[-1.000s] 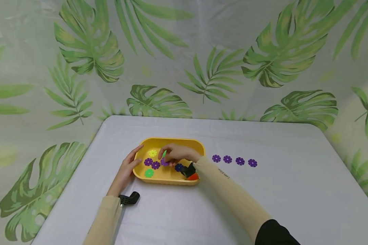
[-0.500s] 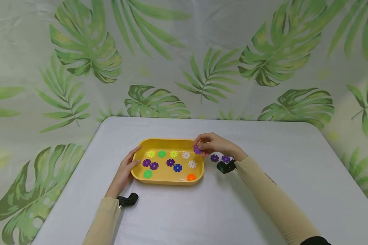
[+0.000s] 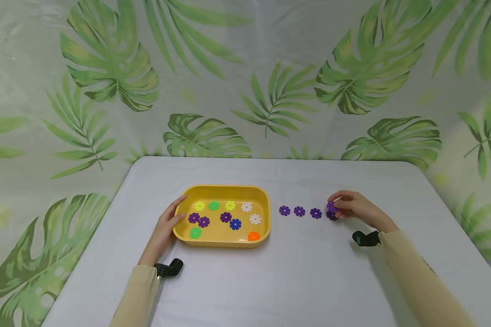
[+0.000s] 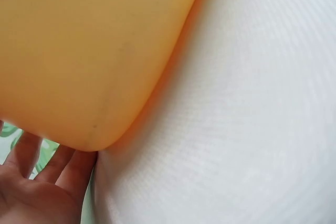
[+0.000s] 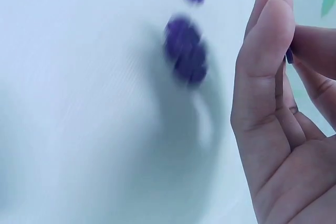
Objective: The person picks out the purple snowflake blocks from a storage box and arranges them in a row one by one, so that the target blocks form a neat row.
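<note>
A purple flower disc [image 3: 332, 207] was pinched between the fingertips of the right hand [image 3: 352, 208], which was held just above the right end of a row of purple discs [image 3: 299, 211] laid out on the white tabletop [image 3: 294, 272]. Half a second earlier that hand had been seen at the right rim of the yellow tray [image 3: 222, 243] with the disc already in its fingers, and a second earlier it had been reaching among the pieces inside the tray; since then it had been carried well to the right, past three of the discs in the row. A fourth disc [image 3: 332, 216] of the row was partly hidden beneath the held one. In the right wrist view only a dark sliver of the held disc could be made out between thumb and fingers, with blurred purple discs on the cloth beside it. The left hand [image 3: 166, 225] was kept where it had been, fingers relaxed and straight, resting against the tray's left wall. Yellow, green, white, blue, orange and purple discs remained in the tray.
</note>
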`<state>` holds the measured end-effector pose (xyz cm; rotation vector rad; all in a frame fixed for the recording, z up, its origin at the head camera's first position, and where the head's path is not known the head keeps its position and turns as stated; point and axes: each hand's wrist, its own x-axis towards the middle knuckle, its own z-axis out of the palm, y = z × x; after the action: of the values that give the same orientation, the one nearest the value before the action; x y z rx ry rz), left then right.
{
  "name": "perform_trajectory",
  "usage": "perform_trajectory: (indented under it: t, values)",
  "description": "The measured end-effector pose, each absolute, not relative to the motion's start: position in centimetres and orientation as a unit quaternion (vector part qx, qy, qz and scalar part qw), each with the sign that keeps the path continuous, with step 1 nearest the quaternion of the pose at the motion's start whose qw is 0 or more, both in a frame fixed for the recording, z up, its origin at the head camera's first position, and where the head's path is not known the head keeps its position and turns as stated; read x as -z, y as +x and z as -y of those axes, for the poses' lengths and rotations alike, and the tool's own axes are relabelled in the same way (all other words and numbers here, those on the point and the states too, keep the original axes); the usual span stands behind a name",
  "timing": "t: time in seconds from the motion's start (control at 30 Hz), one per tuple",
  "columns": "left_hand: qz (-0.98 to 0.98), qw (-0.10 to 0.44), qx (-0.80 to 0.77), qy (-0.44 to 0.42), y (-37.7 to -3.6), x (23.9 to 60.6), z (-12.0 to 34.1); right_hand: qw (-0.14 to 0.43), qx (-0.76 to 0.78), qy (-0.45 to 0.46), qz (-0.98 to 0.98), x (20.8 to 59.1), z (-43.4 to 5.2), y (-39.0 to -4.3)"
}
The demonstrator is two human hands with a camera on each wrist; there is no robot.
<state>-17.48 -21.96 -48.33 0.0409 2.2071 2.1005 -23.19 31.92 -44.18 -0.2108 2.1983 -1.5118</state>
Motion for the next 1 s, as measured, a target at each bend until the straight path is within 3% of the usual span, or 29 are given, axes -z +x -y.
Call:
perform_trajectory:
  t: [0.23,0.6,0.8,1.0]
  values:
    - [-0.724,0.045,-0.688,0.016,-17.3,48.1,21.9,0.213,0.516,-0.061,-0.827,45.6,-35.1,-22.1]
    - [-0.718,0.059,-0.693,0.013,-16.6,46.5,21.4,0.179,0.415,-0.054,-0.890,45.1,-34.0,-21.9]
    - [-0.724,0.051,-0.687,0.015,-17.0,47.6,21.8,0.162,0.447,-0.078,-0.876,43.3,-32.1,-22.2]
    - [-0.723,0.044,-0.690,0.015,-17.4,48.3,21.9,0.177,0.509,-0.123,-0.833,41.1,-27.2,-23.1]
